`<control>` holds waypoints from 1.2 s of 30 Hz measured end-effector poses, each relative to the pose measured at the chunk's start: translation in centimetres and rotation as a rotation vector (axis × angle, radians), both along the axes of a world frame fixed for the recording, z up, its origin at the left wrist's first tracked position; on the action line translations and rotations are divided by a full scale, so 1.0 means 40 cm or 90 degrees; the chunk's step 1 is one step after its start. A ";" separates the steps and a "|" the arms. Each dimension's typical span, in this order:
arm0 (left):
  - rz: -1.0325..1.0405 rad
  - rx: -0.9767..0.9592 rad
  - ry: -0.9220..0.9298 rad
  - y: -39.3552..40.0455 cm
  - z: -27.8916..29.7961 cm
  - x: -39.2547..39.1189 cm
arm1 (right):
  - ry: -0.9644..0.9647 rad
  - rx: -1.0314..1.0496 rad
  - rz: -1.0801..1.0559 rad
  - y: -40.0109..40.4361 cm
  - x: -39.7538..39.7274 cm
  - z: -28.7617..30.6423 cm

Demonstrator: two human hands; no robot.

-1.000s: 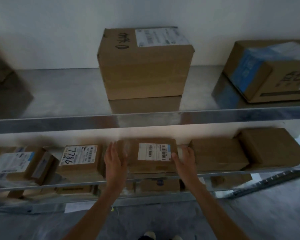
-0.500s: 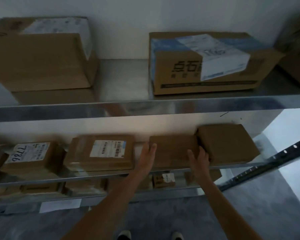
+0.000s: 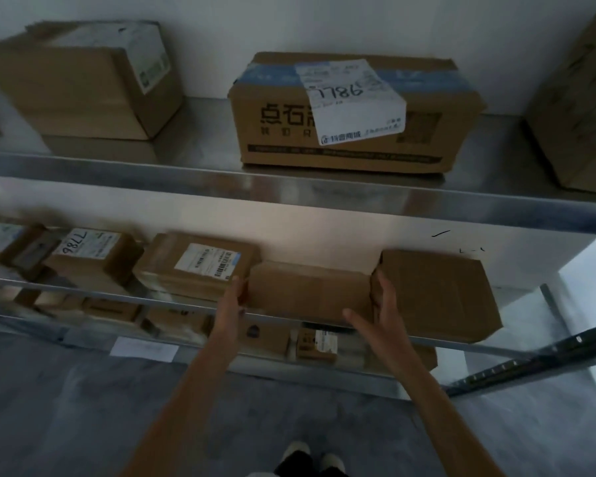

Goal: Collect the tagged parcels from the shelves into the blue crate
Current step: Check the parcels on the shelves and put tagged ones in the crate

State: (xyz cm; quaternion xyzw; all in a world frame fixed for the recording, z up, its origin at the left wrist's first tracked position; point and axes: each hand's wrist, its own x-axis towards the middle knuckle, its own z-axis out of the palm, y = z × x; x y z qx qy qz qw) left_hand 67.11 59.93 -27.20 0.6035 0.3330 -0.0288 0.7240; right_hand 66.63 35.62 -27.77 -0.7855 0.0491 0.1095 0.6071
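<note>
Cardboard, plain and unlabelled on its visible face, makes up the parcel (image 3: 308,292) on the middle shelf (image 3: 83,293), at twelve o'clock from both hands. Left hand (image 3: 229,309) lies with straight fingers flat against its nine o'clock end. Right hand (image 3: 375,320) has fingers spread at its three o'clock end, thumb apart below; whether it grips, I cannot tell. Neighbouring boxes flank it: a barcoded one (image 3: 197,266) at nine o'clock, a larger one (image 3: 437,294) at three.

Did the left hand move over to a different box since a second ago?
Yes. The left hand went rightward along the metal shelf edge, from the barcode-labelled cardboard parcel to the left end of the plain brown cardboard parcel.
</note>
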 end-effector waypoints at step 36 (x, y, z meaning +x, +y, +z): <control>-0.269 -0.176 -0.029 0.014 -0.019 0.036 | -0.040 0.178 -0.129 -0.040 0.127 0.138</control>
